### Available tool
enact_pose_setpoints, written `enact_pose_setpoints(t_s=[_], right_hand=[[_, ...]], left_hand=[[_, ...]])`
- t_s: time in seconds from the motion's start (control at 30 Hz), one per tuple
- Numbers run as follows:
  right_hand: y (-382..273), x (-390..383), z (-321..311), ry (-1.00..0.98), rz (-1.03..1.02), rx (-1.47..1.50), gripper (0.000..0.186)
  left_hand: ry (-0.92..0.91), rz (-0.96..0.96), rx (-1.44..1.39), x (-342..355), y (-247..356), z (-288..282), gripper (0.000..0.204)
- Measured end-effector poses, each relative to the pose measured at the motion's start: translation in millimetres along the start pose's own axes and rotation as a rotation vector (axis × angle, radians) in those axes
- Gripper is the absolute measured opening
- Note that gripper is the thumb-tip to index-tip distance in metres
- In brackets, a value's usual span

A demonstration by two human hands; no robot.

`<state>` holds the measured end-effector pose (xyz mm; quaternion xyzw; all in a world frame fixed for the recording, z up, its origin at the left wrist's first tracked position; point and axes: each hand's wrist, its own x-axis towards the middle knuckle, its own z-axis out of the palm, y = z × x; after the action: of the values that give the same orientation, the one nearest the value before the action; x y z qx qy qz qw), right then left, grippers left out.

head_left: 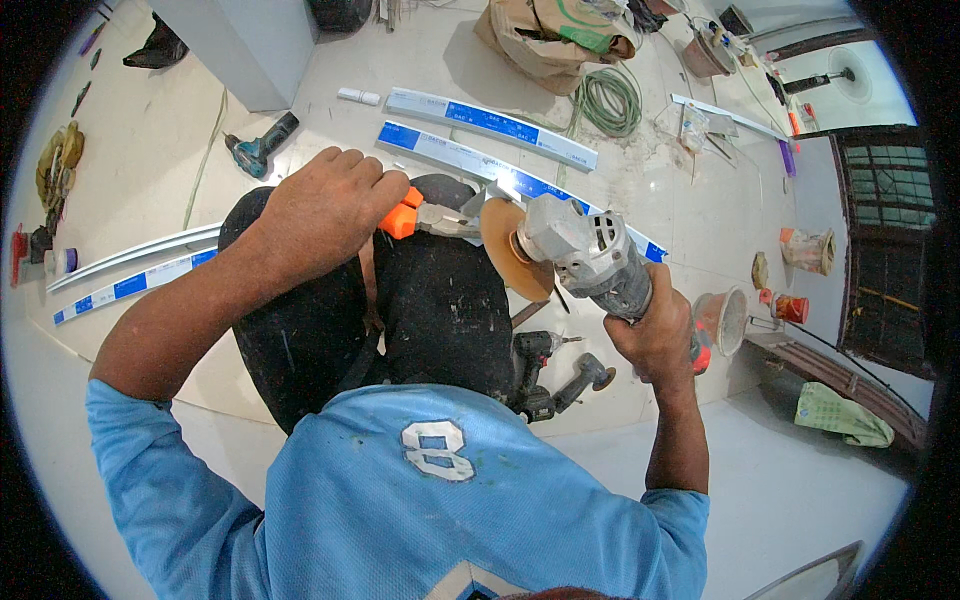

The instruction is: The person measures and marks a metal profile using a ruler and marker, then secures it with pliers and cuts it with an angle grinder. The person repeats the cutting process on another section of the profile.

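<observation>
My left hand [325,205] is closed around the orange handles of a pair of pliers [425,218], whose metal jaws point right toward a grinding disc. My right hand [655,335] grips the body of a grey angle grinder [590,255], held tilted with its brown disc [512,250] facing the pliers' tip. What the pliers' jaws clamp is too small to tell. Both tools are held above my dark trousers [440,310].
Long white strips with blue labels [490,120] lie on the pale floor beyond my hands. A cordless drill [545,375] lies by my right knee, another drill [258,148] at upper left. A coiled green hose [607,100], a brown sack [555,40] and a small bucket [722,320] stand to the right.
</observation>
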<state>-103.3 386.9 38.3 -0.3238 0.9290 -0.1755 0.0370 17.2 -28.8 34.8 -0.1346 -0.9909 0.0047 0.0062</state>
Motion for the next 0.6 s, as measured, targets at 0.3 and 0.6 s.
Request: enact_pose_setpoints(t_s=[0.3,0.6], right_hand=[[-2.4,4.9,-0.5,0.015,-0.065,-0.013,0.055],[-6.4,0.9,-4.2,0.003,-0.027,-0.083,0.055]], left_hand=[[-0.019,-0.015,-0.036,-1.2,5.3,-5.0,0.028],[-0.018,-0.021,-0.030,-4.2,6.1,-0.1,0.040]])
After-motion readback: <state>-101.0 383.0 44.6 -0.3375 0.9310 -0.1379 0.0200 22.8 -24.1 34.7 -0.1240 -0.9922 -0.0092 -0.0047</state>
